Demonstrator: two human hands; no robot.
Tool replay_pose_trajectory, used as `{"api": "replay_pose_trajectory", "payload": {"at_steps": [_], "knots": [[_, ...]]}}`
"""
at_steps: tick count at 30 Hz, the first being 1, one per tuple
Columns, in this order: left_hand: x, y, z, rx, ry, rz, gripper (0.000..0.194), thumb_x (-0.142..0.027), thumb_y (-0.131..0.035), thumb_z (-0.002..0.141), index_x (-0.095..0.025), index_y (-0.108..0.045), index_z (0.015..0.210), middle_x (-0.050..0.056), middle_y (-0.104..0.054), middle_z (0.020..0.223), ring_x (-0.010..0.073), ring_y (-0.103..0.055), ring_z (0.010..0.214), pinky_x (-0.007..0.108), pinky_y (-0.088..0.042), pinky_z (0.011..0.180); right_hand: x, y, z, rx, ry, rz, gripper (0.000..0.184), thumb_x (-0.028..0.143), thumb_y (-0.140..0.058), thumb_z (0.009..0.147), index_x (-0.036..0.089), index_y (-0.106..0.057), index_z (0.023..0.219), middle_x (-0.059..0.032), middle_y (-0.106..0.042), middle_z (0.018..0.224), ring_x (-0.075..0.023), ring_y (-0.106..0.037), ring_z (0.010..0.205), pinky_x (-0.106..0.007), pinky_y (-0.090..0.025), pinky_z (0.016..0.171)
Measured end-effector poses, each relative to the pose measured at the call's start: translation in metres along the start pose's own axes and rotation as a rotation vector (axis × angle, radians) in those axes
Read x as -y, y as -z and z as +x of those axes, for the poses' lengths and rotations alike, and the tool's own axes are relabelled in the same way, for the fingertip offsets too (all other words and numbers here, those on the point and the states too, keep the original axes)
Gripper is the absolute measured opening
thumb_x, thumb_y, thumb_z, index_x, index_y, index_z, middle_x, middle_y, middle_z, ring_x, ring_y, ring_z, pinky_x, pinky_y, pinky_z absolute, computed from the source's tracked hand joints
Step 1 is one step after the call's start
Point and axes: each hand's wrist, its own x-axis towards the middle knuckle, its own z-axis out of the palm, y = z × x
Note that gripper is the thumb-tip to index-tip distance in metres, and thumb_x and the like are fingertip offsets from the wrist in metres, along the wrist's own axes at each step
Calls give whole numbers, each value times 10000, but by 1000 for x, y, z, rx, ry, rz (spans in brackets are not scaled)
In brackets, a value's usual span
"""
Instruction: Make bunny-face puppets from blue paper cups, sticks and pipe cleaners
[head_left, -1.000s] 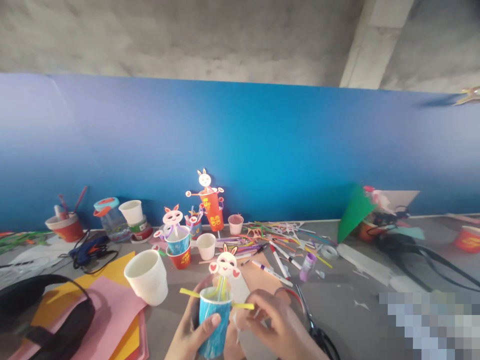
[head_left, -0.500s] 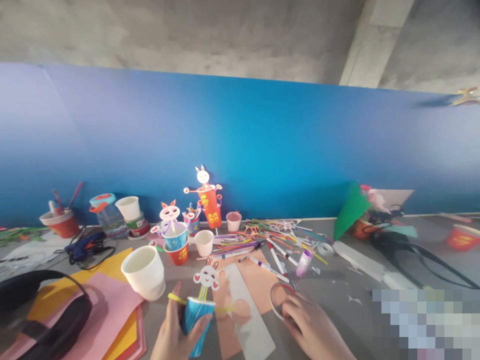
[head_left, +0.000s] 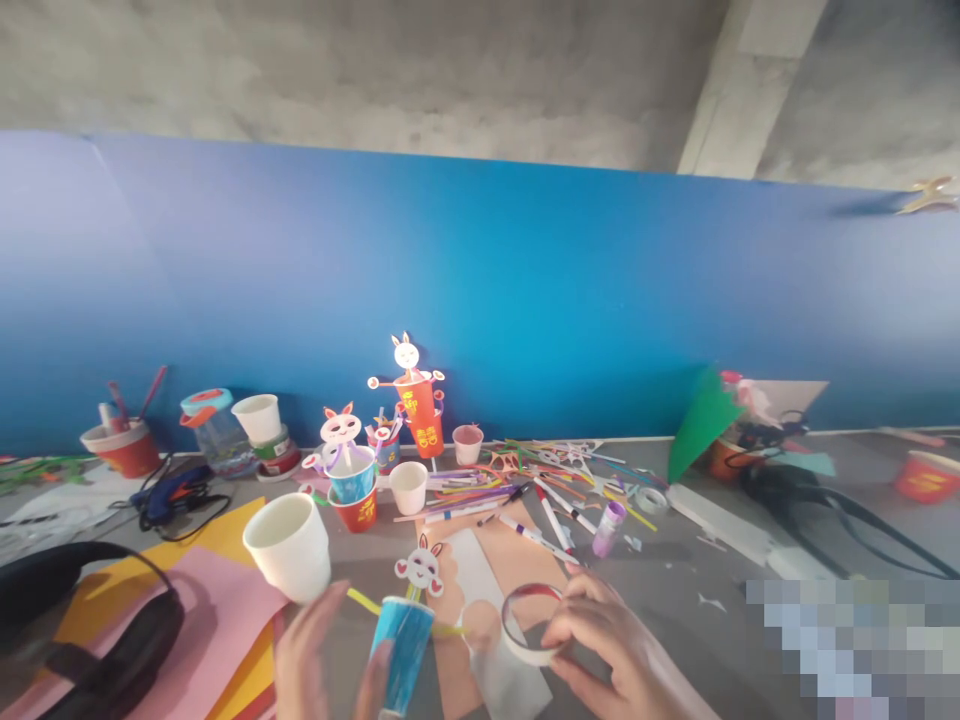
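Note:
A blue paper cup [head_left: 403, 645] stands slightly tilted in front of me, with a white paper rabbit head [head_left: 419, 570] on yellow-green strips rising from its rim. Yellow strips stick out at both its sides. Just left of this cup is my left hand [head_left: 319, 655], open and blurred, its thumb close to the cup's side; whether it touches cannot be told. My right hand [head_left: 592, 635] pinches a thin roll of tape [head_left: 529, 655] between thumb and fingers, holding it up over the papers. Beneath lie a white paper strip [head_left: 517, 690] and orange paper [head_left: 450, 665].
A large white cup [head_left: 287, 545] stands left, beside pink paper [head_left: 217, 610] and a black headset [head_left: 127, 650]. Further back are rabbit figures on red cups [head_left: 420, 420], loose coloured sticks [head_left: 555, 465], markers [head_left: 536, 540] and a purple glue stick [head_left: 608, 530]. A blue partition [head_left: 525, 300] stands behind.
My left hand has let go of the blue cup and moved left, its fingers spreading. My right hand has lifted the roll of tape and brought it left, towards the cup.

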Motion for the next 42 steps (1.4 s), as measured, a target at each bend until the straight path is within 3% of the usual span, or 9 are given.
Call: {"api": "replay_pose_trajectory", "payload": {"at_steps": [3, 6, 10, 15, 18, 21, 24, 29, 42], "knots": [[-23, -16, 9, 569, -534, -14, 434, -512, -693, 825, -281, -640, 1188, 80, -701, 1170, 319, -591, 1175, 426, -452, 1025, 12, -3, 11, 26, 27, 68, 195, 69, -627, 814, 249, -600, 883, -13, -653, 858, -198, -649, 886, -345, -529, 899], [-40, -39, 15, 734, -607, -123, 322, -485, -610, 902, -231, -618, 1100, 78, -739, 987, 263, -660, 1054, 408, -476, 1014, 15, -8, 17, -21, 63, 86, 244, 51, -636, 809, 254, -572, 930, -1, -650, 890, -199, -656, 937, -418, -406, 1082], [-42, -56, 13, 724, -471, -288, 166, -253, -433, 1002, -214, -571, 920, 66, -690, 867, 154, -667, 784, 243, -546, 777, 5, -16, 15, -153, 4, 130, 470, 128, -709, 814, 286, -520, 1215, -62, -636, 1203, -263, -584, 1180, -408, -416, 1088], [-31, -57, 12, 576, -548, -261, 142, -264, -500, 978, -228, -588, 872, 17, -695, 813, 160, -678, 782, 450, -339, 1148, -7, -29, 13, -200, -158, 413, 291, 233, -681, 883, 281, -576, 1150, -81, -597, 1230, -243, -616, 1128, -317, -554, 929], [-36, -51, 16, 731, -421, -206, 131, -153, -488, 950, -227, -596, 945, 9, -713, 863, 147, -679, 796, 442, -334, 1149, -3, -36, 19, -249, -148, 481, 179, 218, -665, 889, 264, -620, 1055, -80, -618, 1153, -233, -631, 1095, -294, -569, 900], [-50, -44, 20, 922, -156, -224, 193, -141, -490, 926, -229, -575, 1076, 29, -715, 926, 155, -682, 830, 288, -518, 895, 5, -41, 25, -279, -115, 447, 152, 186, -669, 873, 259, -638, 1002, -70, -634, 1088, -224, -642, 1060, -272, -571, 879], [-61, -43, 24, 970, 36, -220, 124, -243, -504, 953, -221, -573, 1053, 15, -688, 841, 152, -669, 756, 221, -508, 695, 10, -42, 29, -271, -111, 464, 96, 165, -644, 877, 244, -632, 930, -60, -636, 1010, -212, -657, 993, -256, -585, 824], [-66, -50, 26, 864, -32, -154, 170, -273, -476, 981, -212, -560, 846, 16, -663, 809, 153, -640, 780, 244, -465, 758, 11, -42, 30, -278, -162, 554, 90, 184, -583, 924, 235, -604, 995, -53, -613, 988, -184, -678, 864, -269, -594, 771], [-71, -55, 26, 768, -49, -55, 185, -135, -486, 911, -218, -499, 747, -14, -620, 736, 168, -572, 786, 245, -408, 716, 13, -40, 32, -328, -32, 351, 128, 140, -543, 934, 234, -565, 849, -19, -628, 870, -165, -631, 846, -224, -519, 741]]}}
